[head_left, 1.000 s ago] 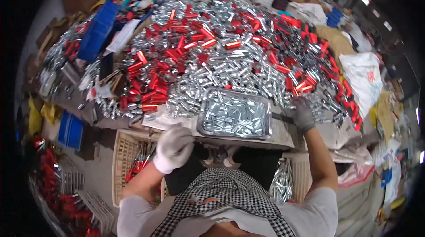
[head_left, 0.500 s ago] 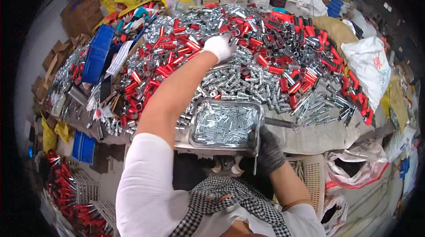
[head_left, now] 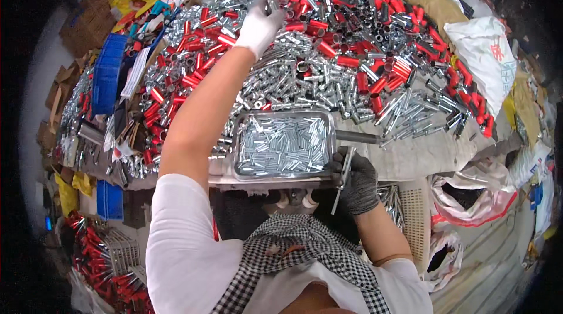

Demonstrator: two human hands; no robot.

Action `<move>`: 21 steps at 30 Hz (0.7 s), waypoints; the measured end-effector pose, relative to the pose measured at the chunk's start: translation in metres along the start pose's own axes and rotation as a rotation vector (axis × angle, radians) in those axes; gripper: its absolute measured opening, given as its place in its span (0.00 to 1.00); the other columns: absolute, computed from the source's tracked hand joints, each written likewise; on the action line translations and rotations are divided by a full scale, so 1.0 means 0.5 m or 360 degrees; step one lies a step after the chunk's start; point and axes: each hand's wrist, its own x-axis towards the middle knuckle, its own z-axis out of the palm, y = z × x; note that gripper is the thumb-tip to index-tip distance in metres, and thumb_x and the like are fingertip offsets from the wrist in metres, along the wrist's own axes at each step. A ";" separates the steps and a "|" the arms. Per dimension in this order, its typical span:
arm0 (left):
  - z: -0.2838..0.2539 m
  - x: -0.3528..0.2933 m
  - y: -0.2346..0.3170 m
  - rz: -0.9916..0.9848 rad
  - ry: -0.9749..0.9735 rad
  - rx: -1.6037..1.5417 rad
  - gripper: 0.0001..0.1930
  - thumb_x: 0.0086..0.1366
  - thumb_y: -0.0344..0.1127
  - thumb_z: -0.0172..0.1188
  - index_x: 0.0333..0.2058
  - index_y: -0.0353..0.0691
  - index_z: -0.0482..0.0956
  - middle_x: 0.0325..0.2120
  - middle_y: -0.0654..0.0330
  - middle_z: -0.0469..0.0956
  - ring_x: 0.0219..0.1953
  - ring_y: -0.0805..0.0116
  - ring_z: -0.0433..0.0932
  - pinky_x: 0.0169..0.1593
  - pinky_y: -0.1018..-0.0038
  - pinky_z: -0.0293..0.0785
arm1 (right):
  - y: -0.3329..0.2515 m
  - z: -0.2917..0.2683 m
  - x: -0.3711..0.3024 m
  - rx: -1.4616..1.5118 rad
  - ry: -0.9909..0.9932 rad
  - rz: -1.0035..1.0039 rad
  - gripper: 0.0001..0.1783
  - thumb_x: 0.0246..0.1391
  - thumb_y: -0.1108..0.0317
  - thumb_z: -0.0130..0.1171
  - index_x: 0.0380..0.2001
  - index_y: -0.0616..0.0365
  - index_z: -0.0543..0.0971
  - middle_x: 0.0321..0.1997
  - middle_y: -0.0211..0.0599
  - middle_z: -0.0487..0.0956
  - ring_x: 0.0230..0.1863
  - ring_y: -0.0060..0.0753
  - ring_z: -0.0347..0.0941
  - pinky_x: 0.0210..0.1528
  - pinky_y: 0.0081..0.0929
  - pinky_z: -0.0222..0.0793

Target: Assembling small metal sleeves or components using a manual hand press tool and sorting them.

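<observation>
My left hand, in a white glove, reaches into the far part of a big heap of metal and red parts. Its fingers curl at the heap, and what they close on is too small to make out. In a dark grey glove, my right hand is wrapped round a slim metal rod, which points down toward me. Just left of that hand, a clear rectangular tray full of short silver pins rests at the table's near edge. Red tubes and silver sockets lie scattered through the heap.
A dark bar extends right from the tray. A blue bin stands at the left. White sacks lie at the right, with an open sack below them. A cream basket sits beside my right forearm.
My left hand has moved farther out and left over the heap. My right hand has come away from the tray's side, the rod still in it. The whole view has shifted slightly.
</observation>
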 end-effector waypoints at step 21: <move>-0.250 -0.623 0.154 -0.0290 -0.1173 -0.0219 0.12 0.49 0.31 0.72 0.33 0.34 0.83 0.29 0.54 0.82 0.33 0.67 0.81 0.40 0.73 0.76 | 0.201 0.088 -0.058 -0.2477 -0.0841 -0.0244 0.47 0.43 0.65 0.68 0.66 0.59 0.58 0.64 0.50 0.66 0.65 0.50 0.63 0.67 0.40 0.55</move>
